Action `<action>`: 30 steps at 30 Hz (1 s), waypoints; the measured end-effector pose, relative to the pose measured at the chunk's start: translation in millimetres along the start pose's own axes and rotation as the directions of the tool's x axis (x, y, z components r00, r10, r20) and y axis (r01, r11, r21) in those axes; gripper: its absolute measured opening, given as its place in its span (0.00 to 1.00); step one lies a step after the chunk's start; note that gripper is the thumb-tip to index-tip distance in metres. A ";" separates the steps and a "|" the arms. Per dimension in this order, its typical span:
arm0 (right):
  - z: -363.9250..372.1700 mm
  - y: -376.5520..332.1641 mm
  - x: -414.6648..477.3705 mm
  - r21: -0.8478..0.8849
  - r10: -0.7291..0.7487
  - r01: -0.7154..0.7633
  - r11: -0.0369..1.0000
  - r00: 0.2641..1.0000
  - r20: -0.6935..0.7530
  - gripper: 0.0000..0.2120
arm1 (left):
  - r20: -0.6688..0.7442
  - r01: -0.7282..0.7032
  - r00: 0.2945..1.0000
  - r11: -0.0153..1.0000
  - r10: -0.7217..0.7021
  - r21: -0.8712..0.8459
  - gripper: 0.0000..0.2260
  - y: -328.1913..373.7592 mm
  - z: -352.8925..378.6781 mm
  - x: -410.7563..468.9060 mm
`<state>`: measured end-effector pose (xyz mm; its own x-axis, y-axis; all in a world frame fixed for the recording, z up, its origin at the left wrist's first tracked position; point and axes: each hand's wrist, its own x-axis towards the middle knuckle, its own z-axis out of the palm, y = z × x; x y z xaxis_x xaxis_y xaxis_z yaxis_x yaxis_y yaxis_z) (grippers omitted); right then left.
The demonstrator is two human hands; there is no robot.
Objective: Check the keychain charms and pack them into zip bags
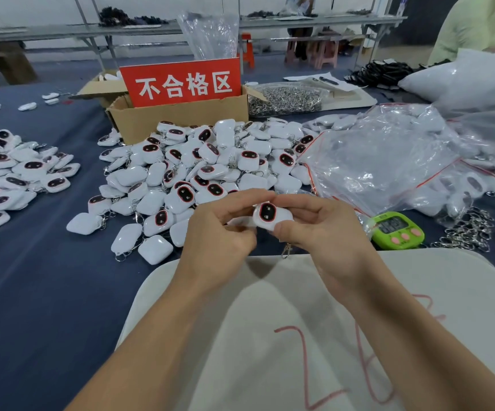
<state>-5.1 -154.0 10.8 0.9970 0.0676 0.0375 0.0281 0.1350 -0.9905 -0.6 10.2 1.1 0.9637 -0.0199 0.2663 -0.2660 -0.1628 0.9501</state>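
Observation:
A white keychain charm (268, 215) with a dark red-rimmed face is held above the white cloth (270, 336), its metal clasp hanging below. My right hand (320, 229) grips it with curled fingers and thumb. My left hand (219, 232) pinches its left side, and a second white piece shows between those fingers. A big pile of the same charms (199, 173) lies just beyond my hands. Clear zip bags with red seal lines (382, 161) are heaped at the right, some with charms inside.
A cardboard box (181, 117) with a red sign stands behind the pile. Another heap of charms (12, 173) lies at the left. A green timer (397, 229) and loose metal clasps (468, 232) sit at the right. A person in pale green (477, 25) is at the far right.

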 end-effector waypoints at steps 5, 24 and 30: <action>-1.4 -4.1 0.3 0.099 0.125 -0.123 0.987 0.992 -0.008 0.09 | -0.045 -0.079 0.995 0.992 0.084 0.102 0.18 -1.9 2.3 -0.6; 6.1 0.1 -2.2 -0.203 -0.176 0.156 0.967 0.981 -0.082 0.11 | -0.032 -0.107 0.993 0.985 0.112 0.138 0.11 -1.5 1.8 1.0; 10.6 1.7 -4.5 -0.384 -0.268 0.190 0.904 0.950 -0.161 0.16 | -0.067 -0.134 0.987 0.983 0.143 0.128 0.14 -5.7 2.8 0.6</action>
<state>-10.2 -143.6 10.3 0.9510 -0.1312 0.2799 0.2424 -0.2450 -0.9387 1.5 8.4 -4.6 0.9120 0.0231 0.4095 -0.3869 -0.2832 0.8776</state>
